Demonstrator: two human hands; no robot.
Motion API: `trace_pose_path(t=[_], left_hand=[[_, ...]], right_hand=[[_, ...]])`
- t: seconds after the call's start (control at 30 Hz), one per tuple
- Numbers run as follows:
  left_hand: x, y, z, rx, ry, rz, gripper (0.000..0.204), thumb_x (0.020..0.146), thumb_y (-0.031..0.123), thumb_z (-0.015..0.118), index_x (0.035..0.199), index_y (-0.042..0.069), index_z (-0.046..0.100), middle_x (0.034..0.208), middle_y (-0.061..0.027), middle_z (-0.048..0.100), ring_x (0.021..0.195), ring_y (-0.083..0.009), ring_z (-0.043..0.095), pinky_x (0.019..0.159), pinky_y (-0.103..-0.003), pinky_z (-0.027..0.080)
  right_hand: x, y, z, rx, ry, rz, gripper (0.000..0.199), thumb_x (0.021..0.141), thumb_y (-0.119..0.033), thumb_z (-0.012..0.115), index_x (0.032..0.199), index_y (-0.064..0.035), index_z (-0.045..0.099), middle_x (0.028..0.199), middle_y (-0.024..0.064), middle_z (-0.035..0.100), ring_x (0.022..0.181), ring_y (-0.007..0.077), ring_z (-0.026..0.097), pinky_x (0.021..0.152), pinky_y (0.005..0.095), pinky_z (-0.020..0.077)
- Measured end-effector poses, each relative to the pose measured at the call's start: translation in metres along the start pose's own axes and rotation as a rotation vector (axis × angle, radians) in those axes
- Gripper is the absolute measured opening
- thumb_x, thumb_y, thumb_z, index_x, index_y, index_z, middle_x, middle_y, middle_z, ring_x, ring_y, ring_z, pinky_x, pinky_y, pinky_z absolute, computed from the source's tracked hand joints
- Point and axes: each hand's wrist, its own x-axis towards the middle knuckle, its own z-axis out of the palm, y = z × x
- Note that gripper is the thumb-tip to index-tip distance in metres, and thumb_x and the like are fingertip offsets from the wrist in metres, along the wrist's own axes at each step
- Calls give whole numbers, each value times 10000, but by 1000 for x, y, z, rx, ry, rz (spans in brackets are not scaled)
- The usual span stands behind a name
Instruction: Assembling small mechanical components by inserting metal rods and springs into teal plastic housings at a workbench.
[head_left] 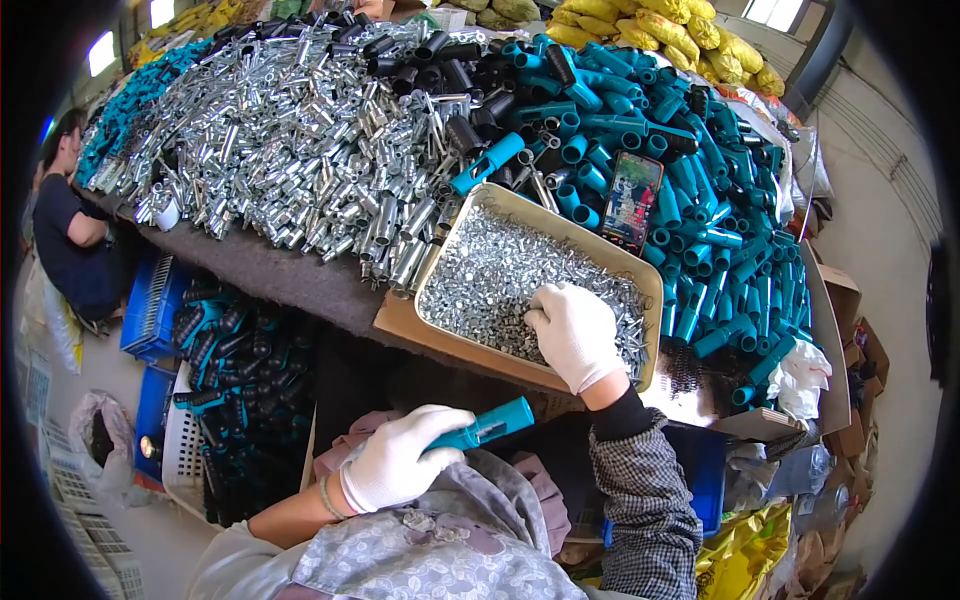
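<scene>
Heaped across the dark felt-covered surface [300, 280] are three kinds of parts: a wide pile of shiny metal tubes [290, 130] on the left, a smaller cluster of black sleeves [450, 70] at the far middle, and a big mound of teal plastic handles [700, 180] running down the right side. A phone [631, 200] with a lit screen leans on the teal mound. Yellow sacks [660, 30] are stacked at the far edge of the room, and another person in a dark top [65, 230] sits at the left end of the surface.

Near the front edge sits a shallow beige tray [640, 272] filled with small silvery metal pieces [490, 270], resting on a sheet of cardboard [395, 318]. The right hand [575, 335], in a white glove, lies palm down in the tray's near right corner, its fingers curled into the small pieces; whether it has any pinched in its grip cannot be told, since the fingertips are buried.

The left hand [395, 460], also in a white glove, is closed around one teal handle [485, 427], held low above the lap and well apart from the tray, with the handle's free end pointing right and slightly up toward the right forearm.

Below the surface on the left, a white basket [185, 440] and blue crates [150, 300] hold assembled black and teal pieces [245, 370]. Crumpled white cloth [800, 375] lies at the right end of the teal mound
</scene>
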Motion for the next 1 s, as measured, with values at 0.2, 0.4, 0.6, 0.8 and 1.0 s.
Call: trace_pose_path(t=[0.2, 0.4, 0.6, 0.8, 1.0], left_hand=[[-4, -14, 0, -602, 77, -390, 389, 913, 10, 682, 1265, -43, 525, 1056, -113, 652, 869, -167, 677, 727, -296, 560], [9, -11, -6, -1013, 127, -601, 437, 947, 104, 592, 1323, -61, 442, 1073, -140, 612, 840, -192, 654, 692, -316, 559], [11, -4, 11, -944, 144, -538, 423, 922, 19, 570, 1325, -62, 470, 1054, -91, 613, 872, -131, 622, 719, -271, 541], [8, 6, 6, -902, 95, -579, 458, 903, -17, 513, 1351, -74, 437, 1066, -130, 627, 890, -184, 643, 758, -303, 545], [5, 3, 2, -883, 67, -491, 464, 916, -19, 567, 1366, -76, 472, 1068, -110, 631, 867, -136, 629, 728, -255, 536]], right_hand=[[-6, 7, 2, 184, 172, 40, 96, 855, -166, 675, 854, -72, 658, 830, 120, 673, 805, 342, 663, 712, 433, 522], [-38, -38, -18, 667, 240, 173, 49, 845, -44, 694, 865, -24, 653, 792, 122, 666, 707, 269, 660, 671, 335, 519], [-89, -87, 26, 712, 280, 75, 139, 776, 12, 752, 848, -17, 636, 767, 107, 623, 659, 228, 623, 628, 308, 509], [-99, -96, 30, 1200, 238, 335, 113, 862, -5, 719, 870, 14, 608, 780, 38, 611, 676, 98, 622, 567, 250, 524], [-88, -82, 14, 1721, -136, 544, 229, 886, -66, 712, 1044, 11, 566, 935, 62, 629, 804, 133, 652, 663, 266, 552]])
